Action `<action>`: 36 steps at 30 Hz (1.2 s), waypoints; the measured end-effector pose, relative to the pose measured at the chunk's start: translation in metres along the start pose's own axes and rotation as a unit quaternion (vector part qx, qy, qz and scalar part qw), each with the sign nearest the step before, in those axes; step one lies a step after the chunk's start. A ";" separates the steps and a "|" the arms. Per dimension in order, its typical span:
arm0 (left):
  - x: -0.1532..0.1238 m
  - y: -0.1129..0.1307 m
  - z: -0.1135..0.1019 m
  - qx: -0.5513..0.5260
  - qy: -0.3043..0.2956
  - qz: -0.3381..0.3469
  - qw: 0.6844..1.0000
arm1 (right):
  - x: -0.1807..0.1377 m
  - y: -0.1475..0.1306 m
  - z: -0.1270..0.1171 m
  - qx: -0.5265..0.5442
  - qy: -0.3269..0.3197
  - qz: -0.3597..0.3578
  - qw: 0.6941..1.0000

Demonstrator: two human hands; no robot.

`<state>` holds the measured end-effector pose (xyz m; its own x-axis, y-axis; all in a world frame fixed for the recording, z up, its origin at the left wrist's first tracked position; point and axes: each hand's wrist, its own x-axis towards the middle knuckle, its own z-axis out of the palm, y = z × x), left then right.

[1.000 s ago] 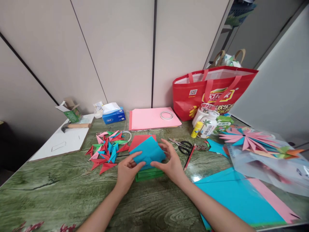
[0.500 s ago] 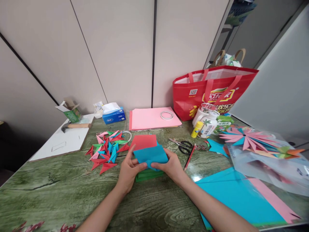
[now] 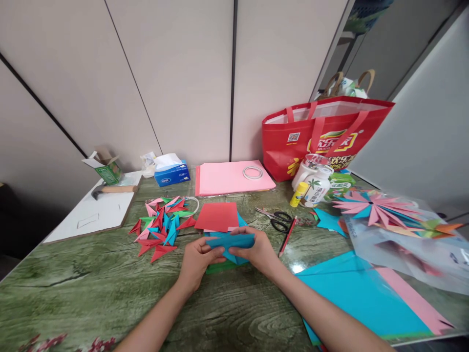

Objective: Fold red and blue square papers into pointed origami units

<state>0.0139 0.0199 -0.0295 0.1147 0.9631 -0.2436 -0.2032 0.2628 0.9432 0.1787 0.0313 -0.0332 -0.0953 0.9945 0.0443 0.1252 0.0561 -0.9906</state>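
Observation:
A piece of blue paper, folded over into a narrow strip, is held level between my two hands. My left hand pinches its left end between thumb and fingers. At the right end, my right hand grips it with the thumb in front and fingers behind. Just beneath lies a stack of coloured squares: a red paper square on top at the back, blue sheets under it, and green paper at the front. To the left is a heap of folded paper pieces in red, pink, blue and green.
Scissors and a red pencil lie right of the stack. Large blue sheets cover the right front. Behind stand a glue stick, a red bag, pink sheets and a tissue box. A hammer rests on a white board.
The blue paper's upper half has come down toward me, so it now shows as a narrow folded strip. My right fingers have moved over its back edge. My left hand stays nearly in place.

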 end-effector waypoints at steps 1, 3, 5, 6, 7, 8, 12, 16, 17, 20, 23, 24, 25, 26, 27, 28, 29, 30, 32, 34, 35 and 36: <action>0.000 0.000 0.000 -0.002 -0.002 0.002 1.000 | 0.000 0.001 0.000 0.007 0.000 0.001 1.000; 0.000 0.000 0.000 -0.012 -0.010 0.005 1.000 | 0.001 0.001 0.000 0.021 0.005 0.010 1.000; 0.000 0.001 0.001 -0.023 -0.022 0.004 0.999 | 0.001 0.000 0.001 0.034 0.018 0.024 0.999; -0.001 0.001 0.001 -0.027 -0.026 0.002 0.999 | 0.001 -0.001 0.001 0.039 0.024 0.029 0.999; -0.001 0.002 0.001 -0.028 -0.027 0.001 0.999 | 0.001 -0.002 0.000 0.043 0.028 0.034 0.998; -0.001 0.002 0.002 -0.028 -0.027 -0.001 0.999 | 0.001 -0.002 0.000 0.047 0.028 0.037 0.998; -0.001 0.002 0.001 -0.025 -0.022 -0.002 0.999 | 0.000 -0.003 0.000 0.082 -0.011 0.046 0.996; -0.002 0.002 0.001 -0.024 -0.018 -0.001 1.000 | -0.001 -0.005 0.000 0.107 -0.012 0.053 0.993; -0.002 0.002 0.001 -0.024 -0.017 -0.001 1.000 | -0.001 -0.005 0.001 0.112 -0.011 0.056 0.992; -0.002 0.002 0.001 -0.022 -0.015 -0.003 1.000 | -0.001 -0.006 0.001 0.125 -0.016 0.058 0.990; -0.002 0.001 0.001 -0.025 -0.015 -0.003 1.000 | -0.002 -0.009 0.001 0.122 -0.019 0.054 0.991; -0.002 0.001 0.000 -0.027 -0.016 -0.004 1.000 | -0.002 -0.010 0.001 0.123 -0.021 0.057 0.991; -0.002 0.001 0.000 -0.027 -0.017 -0.004 0.999 | -0.002 -0.011 0.001 0.122 -0.022 0.060 0.990; -0.001 0.001 -0.001 -0.028 -0.018 -0.005 0.999 | -0.002 -0.011 0.001 0.121 -0.022 0.064 0.990; -0.001 0.001 -0.001 -0.029 -0.017 -0.004 0.999 | -0.002 -0.012 0.000 0.120 -0.022 0.066 0.990; -0.001 0.000 -0.001 -0.029 -0.017 -0.005 0.999 | -0.002 -0.012 0.000 0.119 -0.022 0.067 0.990; -0.001 0.000 -0.001 -0.029 -0.017 -0.005 0.999 | -0.002 -0.012 0.000 0.118 -0.022 0.065 0.991; -0.001 0.000 -0.001 -0.028 -0.017 -0.005 0.999 | -0.002 -0.012 0.000 0.115 -0.021 0.061 0.991; -0.002 0.000 -0.001 -0.023 -0.015 -0.001 1.000 | -0.002 -0.011 0.001 0.108 -0.015 0.048 0.993; -0.003 0.000 0.000 -0.019 -0.013 0.004 1.000 | -0.002 -0.010 0.002 0.103 -0.009 0.039 0.994; -0.003 0.000 0.000 -0.019 -0.013 0.005 1.000 | -0.002 -0.010 0.002 0.103 -0.008 0.038 0.994; -0.003 0.001 0.001 -0.021 -0.015 0.004 1.000 | -0.001 -0.009 0.002 0.103 -0.008 0.040 0.994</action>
<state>0.0139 0.0168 -0.0280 0.1415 0.9630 -0.2294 -0.2444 0.2585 0.9346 0.1756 0.0291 -0.0241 -0.1092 0.9933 -0.0370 -0.0713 -0.0449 -0.9964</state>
